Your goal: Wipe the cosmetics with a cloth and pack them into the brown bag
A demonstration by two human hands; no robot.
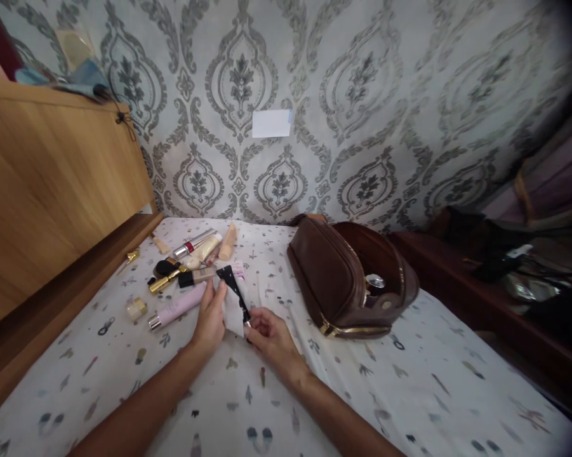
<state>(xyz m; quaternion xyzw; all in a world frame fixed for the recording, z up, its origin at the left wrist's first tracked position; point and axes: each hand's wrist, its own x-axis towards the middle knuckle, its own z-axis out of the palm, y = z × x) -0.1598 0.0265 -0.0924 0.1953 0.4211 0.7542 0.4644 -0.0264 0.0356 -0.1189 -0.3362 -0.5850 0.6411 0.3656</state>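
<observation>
A slim black tube (237,292), wide and flat at its far end, slants between my two hands. My left hand (210,320) is closed on a white wipe or tissue (233,315), which lies under and along the tube. With thumb and fingers, my right hand (271,336) pinches the narrow near end of the tube, where something shiny shows; the fingers partly hide it. Just left of my left hand lie a pink tube (178,307) with a silver cap and a foundation bottle (202,275) with a black cap.
Several cosmetics, including a gold tube (168,279), a small jar (136,309) and a peach tube (228,241), lie on the patterned sheet (228,400). A brown cosmetic bag (326,273) stands unzipped at right, a round silver-topped item (374,282) inside. A wooden cabinet (61,158) borders the left.
</observation>
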